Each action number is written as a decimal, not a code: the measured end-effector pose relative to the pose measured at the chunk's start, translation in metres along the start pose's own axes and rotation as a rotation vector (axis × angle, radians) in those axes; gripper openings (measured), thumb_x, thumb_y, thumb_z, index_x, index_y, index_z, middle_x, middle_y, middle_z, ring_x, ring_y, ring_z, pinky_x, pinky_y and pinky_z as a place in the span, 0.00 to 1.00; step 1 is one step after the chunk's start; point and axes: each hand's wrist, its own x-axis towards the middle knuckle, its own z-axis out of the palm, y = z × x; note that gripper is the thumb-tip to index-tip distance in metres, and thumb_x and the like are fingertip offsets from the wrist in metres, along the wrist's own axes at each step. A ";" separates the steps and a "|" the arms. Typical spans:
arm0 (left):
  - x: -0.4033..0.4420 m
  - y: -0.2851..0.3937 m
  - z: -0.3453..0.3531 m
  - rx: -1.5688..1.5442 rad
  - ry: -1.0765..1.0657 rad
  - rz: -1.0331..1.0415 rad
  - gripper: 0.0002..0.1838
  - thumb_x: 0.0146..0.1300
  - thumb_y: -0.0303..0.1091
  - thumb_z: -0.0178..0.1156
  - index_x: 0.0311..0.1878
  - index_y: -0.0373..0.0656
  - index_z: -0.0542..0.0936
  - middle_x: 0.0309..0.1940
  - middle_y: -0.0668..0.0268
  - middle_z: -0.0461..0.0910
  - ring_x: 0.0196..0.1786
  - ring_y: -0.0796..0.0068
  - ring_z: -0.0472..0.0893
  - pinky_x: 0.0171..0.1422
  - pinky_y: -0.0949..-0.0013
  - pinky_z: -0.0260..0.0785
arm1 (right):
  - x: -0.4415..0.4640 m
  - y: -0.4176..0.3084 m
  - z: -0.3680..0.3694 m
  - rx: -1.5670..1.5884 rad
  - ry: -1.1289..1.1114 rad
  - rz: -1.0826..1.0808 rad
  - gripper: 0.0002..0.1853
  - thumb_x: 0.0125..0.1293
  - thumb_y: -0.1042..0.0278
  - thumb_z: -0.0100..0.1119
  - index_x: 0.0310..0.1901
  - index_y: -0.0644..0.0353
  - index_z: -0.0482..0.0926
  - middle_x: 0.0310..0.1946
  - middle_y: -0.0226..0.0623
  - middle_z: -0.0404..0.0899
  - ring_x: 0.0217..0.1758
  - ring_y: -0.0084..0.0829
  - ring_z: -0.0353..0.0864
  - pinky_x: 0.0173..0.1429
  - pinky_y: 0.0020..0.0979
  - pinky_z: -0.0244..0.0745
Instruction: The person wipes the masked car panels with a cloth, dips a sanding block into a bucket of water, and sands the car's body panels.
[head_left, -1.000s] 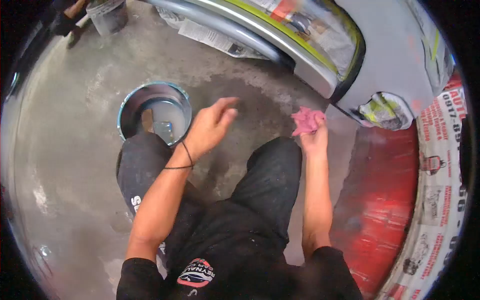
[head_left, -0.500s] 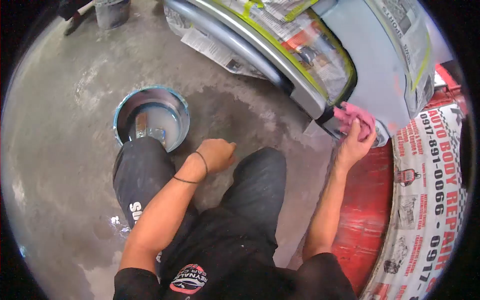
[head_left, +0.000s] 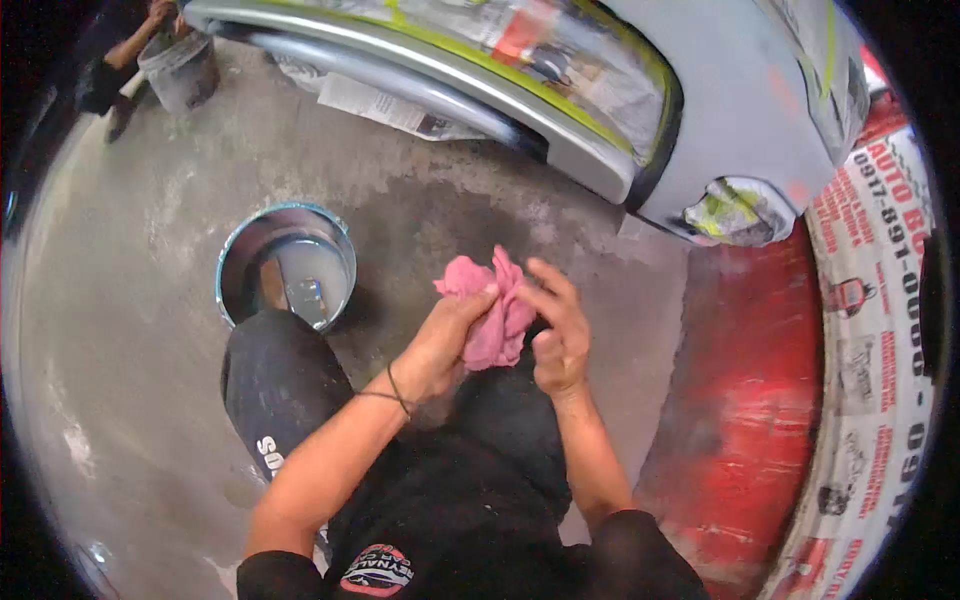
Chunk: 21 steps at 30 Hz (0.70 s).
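A crumpled pink cloth [head_left: 498, 325] is held in front of my knees, over the floor. My left hand [head_left: 447, 338] grips it, thumb pressed on top and fingers underneath. At the cloth's right edge is my right hand [head_left: 562, 335], its fingers spread and slightly blurred; whether it touches the cloth I cannot tell. Beyond both hands is the grey car bumper [head_left: 590, 170], with newspaper and yellow-green tape [head_left: 570, 60] masking its openings. A round recess [head_left: 740, 212] at its near right corner is also masked.
A bucket [head_left: 232, 262] of cloudy water stands by my left knee, with a brown block and another small item inside. To the right are a red surface [head_left: 735, 400] and a printed banner [head_left: 865, 300]. At the upper left, another person's arm [head_left: 135, 42] reaches toward a grey bucket [head_left: 180, 75].
My right hand has come back from the bumper corner with the pink cloth, and my left hand now holds it. The right fingers have opened. The view has shifted slightly.
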 end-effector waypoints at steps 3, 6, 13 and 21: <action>0.024 -0.021 -0.040 0.331 0.196 0.021 0.21 0.83 0.47 0.57 0.61 0.37 0.82 0.50 0.64 0.89 0.53 0.70 0.89 0.59 0.65 0.83 | -0.035 0.030 0.028 0.258 0.493 0.391 0.23 0.86 0.51 0.51 0.62 0.63 0.83 0.69 0.46 0.81 0.71 0.45 0.80 0.77 0.48 0.70; 0.041 -0.019 -0.068 0.568 0.379 -0.010 0.16 0.81 0.40 0.55 0.53 0.36 0.83 0.45 0.63 0.89 0.47 0.70 0.89 0.52 0.63 0.84 | -0.045 0.049 0.023 0.919 0.899 0.738 0.22 0.87 0.55 0.49 0.66 0.65 0.78 0.68 0.44 0.80 0.63 0.38 0.84 0.70 0.43 0.77; 0.063 0.032 0.017 0.095 0.138 0.108 0.14 0.76 0.35 0.56 0.56 0.37 0.80 0.51 0.53 0.87 0.48 0.59 0.89 0.53 0.56 0.86 | -0.054 0.082 0.012 1.031 0.890 0.905 0.16 0.85 0.64 0.54 0.67 0.61 0.76 0.66 0.41 0.80 0.54 0.32 0.84 0.63 0.36 0.79; 0.051 0.147 0.132 -0.036 -0.333 0.751 0.18 0.77 0.25 0.49 0.63 0.22 0.73 0.55 0.49 0.82 0.51 0.64 0.82 0.67 0.58 0.79 | -0.054 0.094 0.014 1.162 0.905 0.916 0.13 0.83 0.68 0.56 0.64 0.59 0.79 0.64 0.40 0.81 0.53 0.32 0.84 0.64 0.38 0.79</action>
